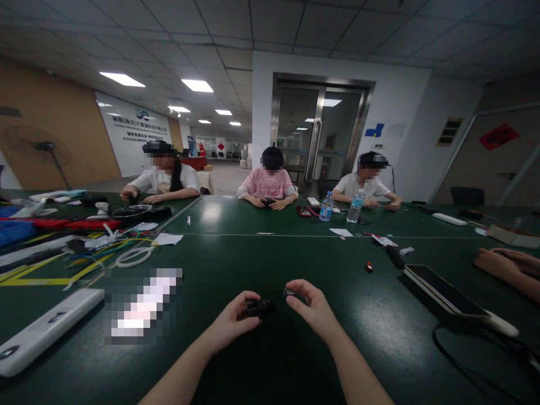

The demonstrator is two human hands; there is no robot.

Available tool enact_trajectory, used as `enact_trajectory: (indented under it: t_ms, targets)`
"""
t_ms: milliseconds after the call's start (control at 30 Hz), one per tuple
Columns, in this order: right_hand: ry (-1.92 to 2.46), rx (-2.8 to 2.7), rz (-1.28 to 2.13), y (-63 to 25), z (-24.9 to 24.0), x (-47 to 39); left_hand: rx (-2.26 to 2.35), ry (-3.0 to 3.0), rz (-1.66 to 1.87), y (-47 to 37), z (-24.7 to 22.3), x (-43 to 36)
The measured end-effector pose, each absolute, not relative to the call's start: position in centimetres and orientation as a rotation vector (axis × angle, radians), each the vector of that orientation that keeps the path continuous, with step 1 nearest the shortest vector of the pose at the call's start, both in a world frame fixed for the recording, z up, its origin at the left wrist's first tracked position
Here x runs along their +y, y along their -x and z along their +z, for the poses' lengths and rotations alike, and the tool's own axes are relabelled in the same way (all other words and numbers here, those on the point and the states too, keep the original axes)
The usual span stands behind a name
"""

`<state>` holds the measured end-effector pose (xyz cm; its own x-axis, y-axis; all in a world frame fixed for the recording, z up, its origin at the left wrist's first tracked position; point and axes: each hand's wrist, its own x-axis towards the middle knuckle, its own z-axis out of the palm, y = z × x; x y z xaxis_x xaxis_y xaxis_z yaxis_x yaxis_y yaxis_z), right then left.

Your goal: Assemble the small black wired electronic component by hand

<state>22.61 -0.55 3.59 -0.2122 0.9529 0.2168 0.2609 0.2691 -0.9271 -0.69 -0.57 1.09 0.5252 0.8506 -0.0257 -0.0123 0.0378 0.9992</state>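
Note:
Near the middle of the dark green table (228,259), my left hand (236,318) is closed around a small black object (259,308), thumb in front and fingers behind. Its right end sticks out toward my other hand. My right hand (310,306) pinches a small grey piece (288,292) between thumb and fingertips, a short gap to the right of the black object. What exactly the two items are is too dark and small to tell.
A white power strip (50,332) and a blurred bright panel (145,306) lie left. Cables (135,257) are behind them. A tablet-like device (445,289) and another person's hands (506,270) are right. Two bottles (326,207) and three seated people (268,185) are across.

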Motion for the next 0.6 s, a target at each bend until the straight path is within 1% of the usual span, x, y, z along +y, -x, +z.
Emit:
enact_trajectory:
  t_ms: [600]
  targets:
    - [1.137,-1.545,1.056,-24.4,4.0,-0.4,0.738,-1.355,0.791,0.7,0.8,-0.5]
